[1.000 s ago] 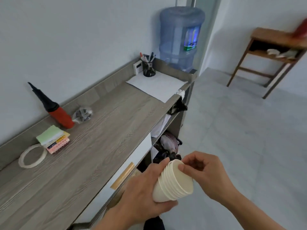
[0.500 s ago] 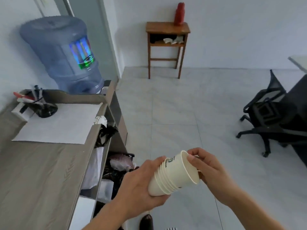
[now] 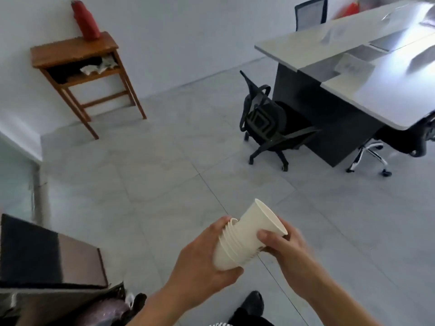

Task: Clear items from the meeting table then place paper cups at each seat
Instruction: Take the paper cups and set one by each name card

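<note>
My left hand (image 3: 202, 257) clamped the paper cup stack (image 3: 231, 247) at its base, steadying it, while my right hand (image 3: 286, 243) gripped the top cup (image 3: 257, 225) to pull it free; the meeting table (image 3: 386, 90) stood well apart.

Bright, even daylight; strong glare washes out the long white-topped meeting table (image 3: 367, 74) far right; motion blur and wide-angle bending smear the edges
</note>
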Available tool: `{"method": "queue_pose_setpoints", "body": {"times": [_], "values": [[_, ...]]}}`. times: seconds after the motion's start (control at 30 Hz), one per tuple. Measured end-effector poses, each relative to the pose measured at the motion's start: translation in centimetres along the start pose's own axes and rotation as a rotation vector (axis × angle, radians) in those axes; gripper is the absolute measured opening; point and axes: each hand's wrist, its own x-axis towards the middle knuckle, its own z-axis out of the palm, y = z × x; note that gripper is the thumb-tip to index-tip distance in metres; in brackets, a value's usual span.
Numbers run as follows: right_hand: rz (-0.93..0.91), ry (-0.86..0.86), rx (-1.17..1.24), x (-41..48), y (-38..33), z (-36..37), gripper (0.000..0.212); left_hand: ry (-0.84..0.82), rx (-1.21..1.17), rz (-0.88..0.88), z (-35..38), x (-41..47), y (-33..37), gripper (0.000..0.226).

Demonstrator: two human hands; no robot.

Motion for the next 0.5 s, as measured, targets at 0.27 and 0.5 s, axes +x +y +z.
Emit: {"method": "queue_pose_setpoints", "body": {"times": [0.27,0.5], "values": [[-0.183,0.405,0.044,6.5,-5.7,-10.2,0.074,0.017,-0.233,-0.077,2.5,11.5,2.7,0.08],[-0.252,0.553,-0.238,14.7,-7.7,-15.5,0.051,0.067,-0.31,-0.099,1.4,25.1,1.8,0.076]]}}
